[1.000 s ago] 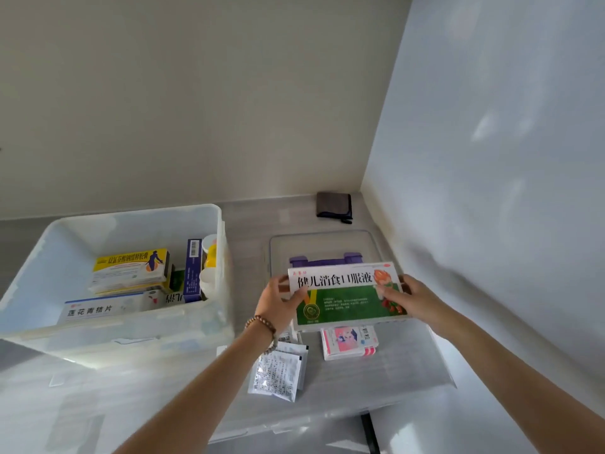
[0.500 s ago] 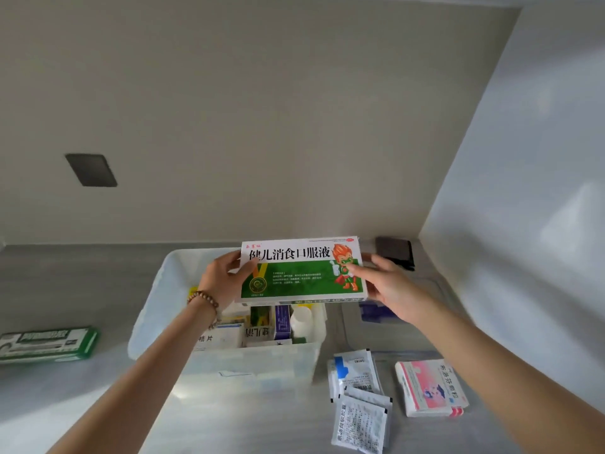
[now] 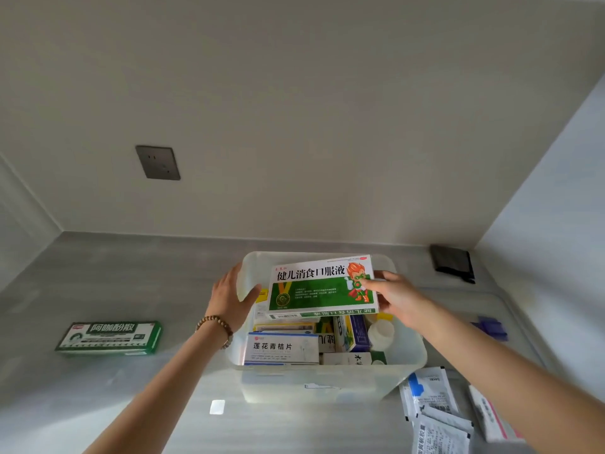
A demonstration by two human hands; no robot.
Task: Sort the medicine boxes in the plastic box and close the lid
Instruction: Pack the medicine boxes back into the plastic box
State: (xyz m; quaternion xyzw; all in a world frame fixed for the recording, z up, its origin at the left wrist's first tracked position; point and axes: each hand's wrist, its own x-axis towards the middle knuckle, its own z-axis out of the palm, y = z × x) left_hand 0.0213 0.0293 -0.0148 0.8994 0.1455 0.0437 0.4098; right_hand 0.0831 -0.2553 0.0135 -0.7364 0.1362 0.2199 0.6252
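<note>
A clear plastic box (image 3: 409, 352) stands on the grey counter and holds several medicine boxes, one white with blue print (image 3: 281, 348), plus a small white bottle (image 3: 379, 332). My right hand (image 3: 397, 298) grips the right end of a large green and white medicine box (image 3: 319, 286), held flat just above the box's contents. My left hand (image 3: 230, 298) rests against the plastic box's left wall with fingers spread, off the green box. The clear lid (image 3: 484, 303) with purple clips lies to the right.
A green and white medicine box (image 3: 109, 337) lies on the counter at the left. Several white sachets (image 3: 432, 411) and a pink and white box (image 3: 491, 417) lie at the front right. A dark folded wallet (image 3: 453, 262) sits by the back wall.
The green and white box has moved left from above the lid to over the plastic box and lower. My left hand has let go of it and moved to the box's left wall.
</note>
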